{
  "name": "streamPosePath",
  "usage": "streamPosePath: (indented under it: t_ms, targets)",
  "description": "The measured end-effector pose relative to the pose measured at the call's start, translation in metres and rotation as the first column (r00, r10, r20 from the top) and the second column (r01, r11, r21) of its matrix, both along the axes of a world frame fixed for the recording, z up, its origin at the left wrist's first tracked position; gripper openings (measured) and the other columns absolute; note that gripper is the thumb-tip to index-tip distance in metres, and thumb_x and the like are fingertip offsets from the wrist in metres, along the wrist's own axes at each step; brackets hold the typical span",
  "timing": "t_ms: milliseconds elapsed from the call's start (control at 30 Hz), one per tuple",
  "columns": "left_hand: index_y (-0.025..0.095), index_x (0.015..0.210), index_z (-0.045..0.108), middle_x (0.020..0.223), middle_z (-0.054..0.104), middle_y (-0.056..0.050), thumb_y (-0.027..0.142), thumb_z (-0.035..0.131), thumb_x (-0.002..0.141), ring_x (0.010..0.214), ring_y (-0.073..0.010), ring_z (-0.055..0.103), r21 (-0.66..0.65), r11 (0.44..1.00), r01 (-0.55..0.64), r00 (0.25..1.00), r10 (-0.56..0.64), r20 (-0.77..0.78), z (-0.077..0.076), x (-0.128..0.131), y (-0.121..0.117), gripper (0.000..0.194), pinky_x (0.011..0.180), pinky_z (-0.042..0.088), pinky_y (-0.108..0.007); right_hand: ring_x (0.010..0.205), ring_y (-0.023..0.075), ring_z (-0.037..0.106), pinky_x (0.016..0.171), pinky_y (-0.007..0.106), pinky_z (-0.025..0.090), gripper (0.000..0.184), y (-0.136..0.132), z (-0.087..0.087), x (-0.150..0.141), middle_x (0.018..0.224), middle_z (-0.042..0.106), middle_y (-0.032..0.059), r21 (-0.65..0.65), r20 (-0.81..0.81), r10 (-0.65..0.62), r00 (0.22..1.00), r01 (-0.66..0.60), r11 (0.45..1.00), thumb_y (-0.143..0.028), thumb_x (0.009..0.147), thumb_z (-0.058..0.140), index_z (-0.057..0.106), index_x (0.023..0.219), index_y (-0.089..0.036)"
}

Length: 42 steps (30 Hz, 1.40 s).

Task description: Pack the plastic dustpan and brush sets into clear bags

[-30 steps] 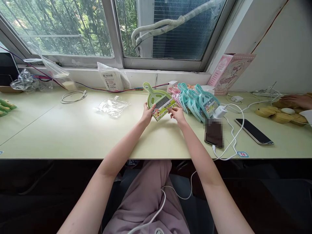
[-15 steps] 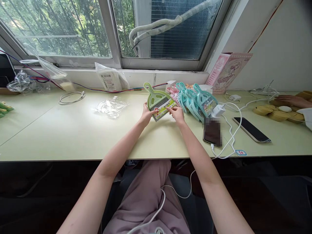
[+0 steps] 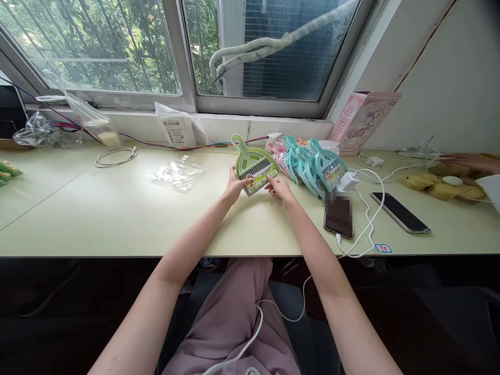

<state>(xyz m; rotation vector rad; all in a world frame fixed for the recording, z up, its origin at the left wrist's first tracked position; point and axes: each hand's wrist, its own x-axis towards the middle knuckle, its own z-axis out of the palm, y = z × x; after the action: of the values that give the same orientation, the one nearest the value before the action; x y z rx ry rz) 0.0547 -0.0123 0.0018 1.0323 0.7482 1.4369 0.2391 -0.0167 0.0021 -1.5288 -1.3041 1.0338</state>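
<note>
A small green dustpan and brush set (image 3: 250, 158) is held over the table, its handle pointing up and away to the left. A yellow printed label crosses its front over grey bristles. My left hand (image 3: 235, 186) is closed around its left lower side, thumb on the label. At the lower right edge, my right hand (image 3: 279, 188) pinches the label end with thumb and forefinger, the other fingers curled below. Close by on the right lies a pile of teal dustpan sets (image 3: 314, 164) in clear wrapping, with pink dustpan sets (image 3: 277, 151) behind them.
Crumpled clear plastic (image 3: 178, 173) and a coiled white cable (image 3: 116, 157) lie to the left. On the right are a charging phone (image 3: 339, 216), another phone (image 3: 401, 212) and white cords. A pink box (image 3: 363, 122) stands behind. Another person's hand (image 3: 474, 162) rests at far right.
My right hand has slid slightly down and left along the dustpan's lower edge, and its fingers have shifted. My left hand keeps its hold. The view has tilted slightly.
</note>
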Motion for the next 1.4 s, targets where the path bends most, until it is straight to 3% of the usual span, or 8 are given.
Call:
streamPosePath:
  t_ms: [167,300,433,567,933,1133,1400]
  targets:
    - [0.023,0.111,0.039,0.106,0.063,-0.001,0.006,0.079,0.051,0.118,-0.0279,0.059,-0.012,1.0,-0.015,1.0,0.015,0.006,0.003,-0.001,-0.002,0.074,0.105,0.046,-0.046,0.039,0.0065,0.05,0.037,0.019,0.031,0.038,-0.003,0.007,-0.007,0.06,0.065,0.003,-0.112,-0.182,-0.035,0.983,0.014,0.994,-0.046,0.093,0.06,0.061,0.071,-0.015]
    - [0.023,0.11,0.041,0.111,0.064,-0.003,0.005,0.079,0.051,0.12,-0.0285,0.058,-0.021,0.999,-0.028,0.999,0.029,0.025,0.0,0.0,0.001,0.073,0.105,0.046,-0.047,0.055,0.0124,0.067,0.049,0.021,0.051,0.024,-0.004,0.009,-0.011,0.078,0.074,0.0025,-0.089,-0.408,0.039,0.912,-0.083,0.993,-0.042,0.096,0.056,0.062,0.098,-0.019]
    - [0.022,0.11,0.043,0.112,0.064,-0.005,0.008,0.082,0.049,0.119,-0.0293,0.059,-0.001,1.0,-0.004,0.999,0.004,0.039,-0.005,0.001,0.005,0.074,0.106,0.044,-0.05,0.066,0.0128,0.071,0.064,0.025,0.06,0.011,-0.005,0.008,-0.013,0.082,0.075,0.0015,-0.066,-0.53,0.002,0.848,-0.044,0.997,-0.029,0.093,0.061,0.063,0.095,-0.019]
    - [0.022,0.112,0.045,0.116,0.064,-0.007,0.01,0.083,0.05,0.12,-0.03,0.059,0.02,0.999,0.029,0.998,-0.03,0.047,-0.005,0.0,0.004,0.074,0.106,0.045,-0.051,0.063,0.0118,0.07,0.063,0.024,0.06,0.004,-0.005,0.007,-0.012,0.08,0.075,0.001,-0.064,-0.56,-0.037,0.827,0.001,0.998,-0.022,0.091,0.063,0.064,0.091,-0.018]
    - [0.022,0.106,0.043,0.11,0.063,-0.005,0.007,0.082,0.05,0.12,-0.0307,0.058,-0.02,0.999,0.033,0.999,-0.032,0.042,0.006,-0.001,-0.006,0.07,0.107,0.045,-0.052,0.056,0.009,0.065,0.058,0.021,0.057,0.006,0.0,0.0,-0.012,0.077,0.073,-0.0013,-0.043,-0.556,-0.037,0.831,0.015,0.999,-0.024,0.09,0.064,0.063,0.087,-0.019]
    - [0.021,0.106,0.043,0.111,0.062,-0.006,0.008,0.083,0.048,0.121,-0.0311,0.058,-0.036,0.999,0.032,0.998,-0.03,0.054,0.005,-0.002,-0.005,0.072,0.106,0.046,-0.051,0.057,0.0085,0.064,0.056,0.019,0.055,0.007,-0.001,0.001,-0.012,0.076,0.072,-0.0023,-0.043,-0.549,-0.04,0.835,0.02,0.999,-0.027,0.09,0.064,0.062,0.088,-0.02]
    - [0.021,0.111,0.044,0.114,0.063,-0.006,0.012,0.085,0.047,0.121,-0.031,0.058,0.015,1.0,0.014,0.999,-0.014,0.038,-0.001,-0.003,0.005,0.077,0.108,0.044,-0.054,0.066,0.0094,0.067,0.061,0.019,0.055,0.015,-0.012,-0.002,-0.032,0.089,0.075,-0.0016,0.008,-0.6,0.036,0.799,-0.038,0.999,-0.027,0.083,0.071,0.063,0.095,-0.022]
